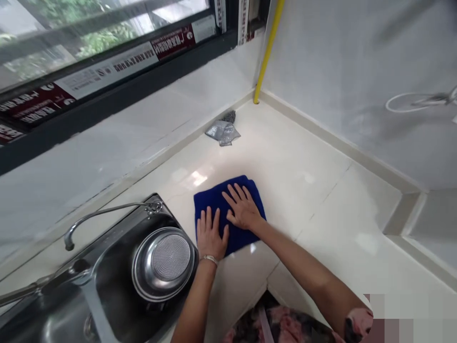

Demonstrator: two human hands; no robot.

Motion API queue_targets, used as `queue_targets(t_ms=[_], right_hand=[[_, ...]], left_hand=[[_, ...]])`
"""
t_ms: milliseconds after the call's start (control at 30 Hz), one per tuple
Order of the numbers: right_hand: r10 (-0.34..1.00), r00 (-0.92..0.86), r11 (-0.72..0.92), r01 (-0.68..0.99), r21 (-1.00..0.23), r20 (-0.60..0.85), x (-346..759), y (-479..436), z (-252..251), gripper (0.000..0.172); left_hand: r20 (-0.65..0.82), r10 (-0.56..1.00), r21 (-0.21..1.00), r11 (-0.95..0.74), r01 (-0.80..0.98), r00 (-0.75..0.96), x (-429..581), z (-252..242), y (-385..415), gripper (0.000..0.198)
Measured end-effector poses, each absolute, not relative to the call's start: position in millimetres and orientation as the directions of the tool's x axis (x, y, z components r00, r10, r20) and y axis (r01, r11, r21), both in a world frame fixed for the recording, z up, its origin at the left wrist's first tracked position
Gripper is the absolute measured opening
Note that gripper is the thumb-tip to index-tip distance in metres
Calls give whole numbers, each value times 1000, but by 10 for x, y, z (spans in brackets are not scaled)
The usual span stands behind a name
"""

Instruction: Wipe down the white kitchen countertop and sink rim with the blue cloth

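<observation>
A dark blue cloth (233,243) lies spread flat on the pale countertop, close to the sink's right edge. On its left part rests my left hand (211,236), palm down with the fingers stretched out and a bracelet at the wrist. My right hand (243,209) presses flat on the cloth's upper right part, fingers spread. Both hands touch the cloth from above, and neither grips it.
At the left is a steel sink (117,257) holding a metal strainer (171,257), with a curved faucet (107,209) over it. Crumpled silvery packaging (223,131) lies by the back wall. A yellow pipe (267,52) rises in the corner. A white cable (407,102) hangs at right.
</observation>
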State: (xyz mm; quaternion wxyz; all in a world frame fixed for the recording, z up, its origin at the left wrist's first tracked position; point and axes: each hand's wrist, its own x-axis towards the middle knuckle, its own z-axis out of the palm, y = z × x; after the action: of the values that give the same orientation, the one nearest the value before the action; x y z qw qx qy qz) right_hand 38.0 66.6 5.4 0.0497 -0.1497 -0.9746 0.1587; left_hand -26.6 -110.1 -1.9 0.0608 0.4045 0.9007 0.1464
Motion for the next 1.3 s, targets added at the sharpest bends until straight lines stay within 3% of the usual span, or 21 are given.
queue_targets(t_ms=[367, 700, 900, 1100, 1300], right_hand=[[361, -928, 870, 301, -390, 90, -239, 630, -7, 69], [356, -927, 836, 261, -482, 116, 641, 75, 19, 70], [428, -891, 800, 296, -522, 152, 1396, -180, 5, 65], [564, -811, 743, 418, -523, 153, 2196, -303, 8, 61], [752, -648, 607, 610, -509, 120, 3270, -399, 39, 62]], left_hand=[[17, 766, 297, 610, 735, -643, -1104, -19, -975, 67], [35, 795, 224, 584, 780, -605, -207, -1, -1570, 65], [41, 843, 166, 523, 836, -536, 373, -18, -1730, 66], [64, 932, 179, 341, 923, -356, 818, -70, -1616, 65], [130, 992, 143, -27, 989, 8, 1511, -176, -1256, 76]])
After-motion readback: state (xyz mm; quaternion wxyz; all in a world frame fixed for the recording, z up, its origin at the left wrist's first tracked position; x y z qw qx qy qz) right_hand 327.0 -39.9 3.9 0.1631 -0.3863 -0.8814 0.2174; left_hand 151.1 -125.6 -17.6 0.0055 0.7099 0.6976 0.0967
